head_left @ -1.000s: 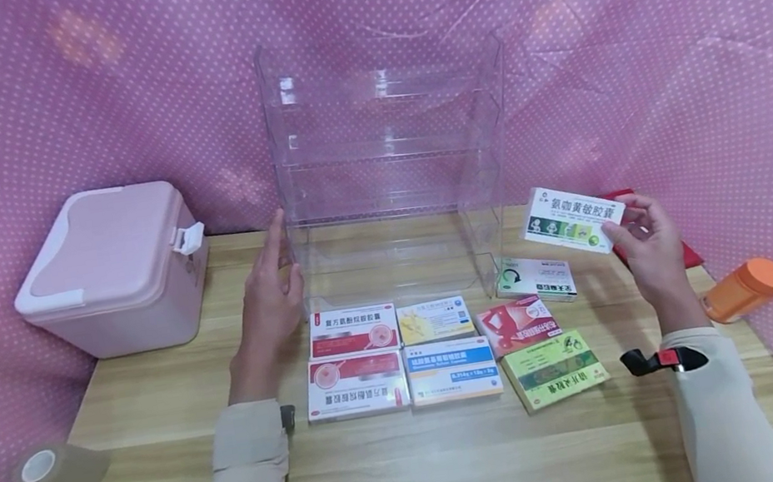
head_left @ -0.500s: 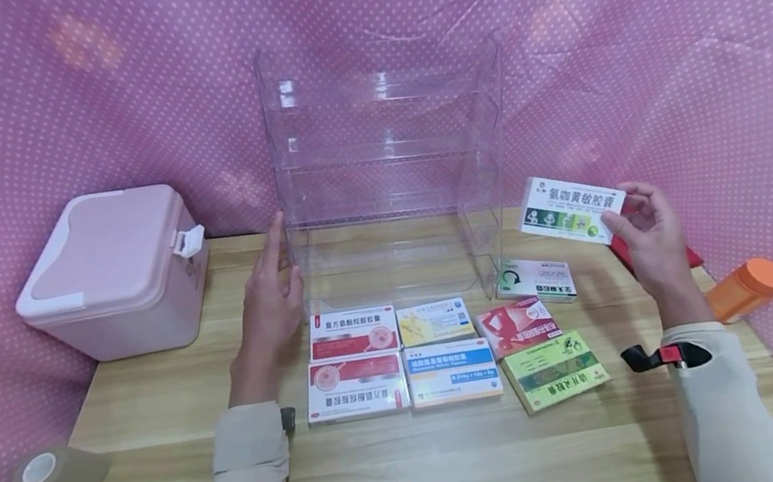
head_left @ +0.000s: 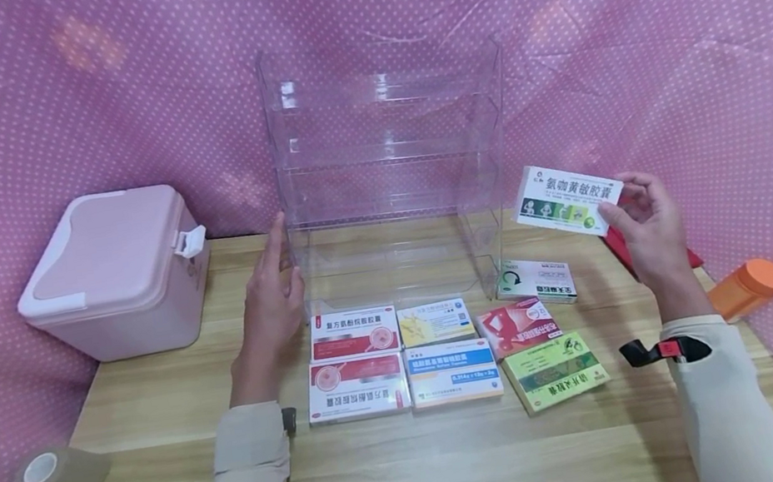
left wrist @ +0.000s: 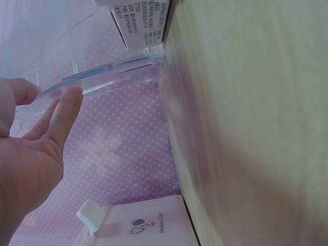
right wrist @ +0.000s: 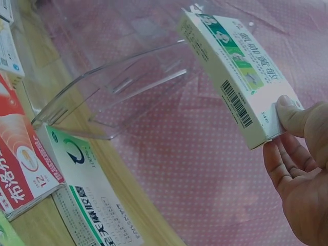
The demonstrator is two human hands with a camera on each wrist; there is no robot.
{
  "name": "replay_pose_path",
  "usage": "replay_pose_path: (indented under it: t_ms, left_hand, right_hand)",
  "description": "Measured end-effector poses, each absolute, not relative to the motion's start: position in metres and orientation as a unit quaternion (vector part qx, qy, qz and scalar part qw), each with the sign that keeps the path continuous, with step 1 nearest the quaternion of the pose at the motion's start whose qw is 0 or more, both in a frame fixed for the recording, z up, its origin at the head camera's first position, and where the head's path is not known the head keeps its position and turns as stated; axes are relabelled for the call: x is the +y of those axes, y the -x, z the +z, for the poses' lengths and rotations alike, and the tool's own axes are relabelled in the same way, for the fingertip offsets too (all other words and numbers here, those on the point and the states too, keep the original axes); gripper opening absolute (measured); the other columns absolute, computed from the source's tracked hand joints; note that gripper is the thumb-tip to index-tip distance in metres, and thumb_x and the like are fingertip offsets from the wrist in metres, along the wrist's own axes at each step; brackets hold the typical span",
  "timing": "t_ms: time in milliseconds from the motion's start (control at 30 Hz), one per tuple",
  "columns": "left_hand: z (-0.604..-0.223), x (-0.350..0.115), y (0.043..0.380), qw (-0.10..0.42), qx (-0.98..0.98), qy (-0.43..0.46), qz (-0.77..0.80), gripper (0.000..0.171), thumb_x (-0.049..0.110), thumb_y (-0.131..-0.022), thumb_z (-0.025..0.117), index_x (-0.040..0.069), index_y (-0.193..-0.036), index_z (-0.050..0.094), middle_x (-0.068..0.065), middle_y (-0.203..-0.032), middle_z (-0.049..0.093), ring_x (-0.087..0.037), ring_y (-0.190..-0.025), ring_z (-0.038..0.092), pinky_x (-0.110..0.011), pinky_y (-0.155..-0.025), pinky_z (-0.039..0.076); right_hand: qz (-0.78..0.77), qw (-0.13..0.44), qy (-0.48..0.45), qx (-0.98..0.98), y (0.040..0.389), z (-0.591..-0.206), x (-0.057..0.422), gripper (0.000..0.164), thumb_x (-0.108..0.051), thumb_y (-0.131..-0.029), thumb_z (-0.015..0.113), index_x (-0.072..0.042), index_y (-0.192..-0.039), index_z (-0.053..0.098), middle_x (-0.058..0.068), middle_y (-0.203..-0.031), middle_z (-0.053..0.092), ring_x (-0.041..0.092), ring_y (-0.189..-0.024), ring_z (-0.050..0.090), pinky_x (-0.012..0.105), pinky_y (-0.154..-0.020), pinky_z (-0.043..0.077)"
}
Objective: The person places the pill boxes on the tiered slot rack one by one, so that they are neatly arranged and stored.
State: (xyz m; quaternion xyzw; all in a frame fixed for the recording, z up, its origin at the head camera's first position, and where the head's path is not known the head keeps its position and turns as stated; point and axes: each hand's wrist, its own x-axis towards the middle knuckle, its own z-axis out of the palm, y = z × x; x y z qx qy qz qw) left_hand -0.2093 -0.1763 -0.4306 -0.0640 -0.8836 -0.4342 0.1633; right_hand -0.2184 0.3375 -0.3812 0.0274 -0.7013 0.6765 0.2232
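Observation:
In the head view my right hand (head_left: 653, 237) pinches a white and green medicine box (head_left: 567, 200) by its right end, thumb on the printed face, fingers behind. The box hangs above the table, right of a clear tiered plastic rack (head_left: 383, 216). My left hand (head_left: 272, 297) touches the rack's left side with fairly straight fingers; the left wrist view shows fingertips and thumb against the clear panel (left wrist: 110, 69). In front of the rack lie two red and white boxes (head_left: 356, 386), a yellow box (head_left: 435, 323) and a blue and white box (head_left: 453, 372).
Right of these lie a red box (head_left: 519, 327), a lime green box (head_left: 557, 372) and a white-green box (head_left: 535, 281). A pink medicine chest (head_left: 114, 275) and a tape roll (head_left: 62, 472) stand left. An orange bottle (head_left: 751, 288) and a red item (head_left: 624, 254) are right.
My right hand has raised the white and green medicine box slightly, moving it a little up and to the left. My left hand stays at the rack's side.

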Motion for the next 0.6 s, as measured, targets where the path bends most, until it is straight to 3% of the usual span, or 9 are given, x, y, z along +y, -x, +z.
replay_pose_path:
  t_ms: [333,600]
  left_hand:
    - [-0.429,-0.176,0.211,0.163,-0.881,0.068,-0.438,0.089,0.003,-0.108,0.055,0.048,-0.172,0.011,-0.007,-0.177,0.033,-0.043,-0.144,0.057,-0.06,-0.118,0.054]
    - [-0.428,-0.176,0.21,0.156,-0.884,0.063,-0.436,0.092,0.003,-0.108,0.055,0.051,-0.171,0.009,-0.009,-0.177,0.034,-0.044,-0.145,0.057,-0.061,-0.118,0.054]
  right_hand:
    - [0.702,0.229,-0.065,-0.671,0.221,-0.371,0.329,0.044,0.022,-0.094,0.063,0.003,-0.132,0.061,0.006,-0.111,0.067,0.013,-0.102,0.073,0.014,-0.082,0.066]
    - [0.686,0.243,-0.07,-0.682,0.223,-0.364,0.322,0.043,0.022,-0.093,0.065,-0.002,-0.129,0.064,0.006,-0.109,0.068,0.011,-0.1,0.074,0.012,-0.083,0.065]
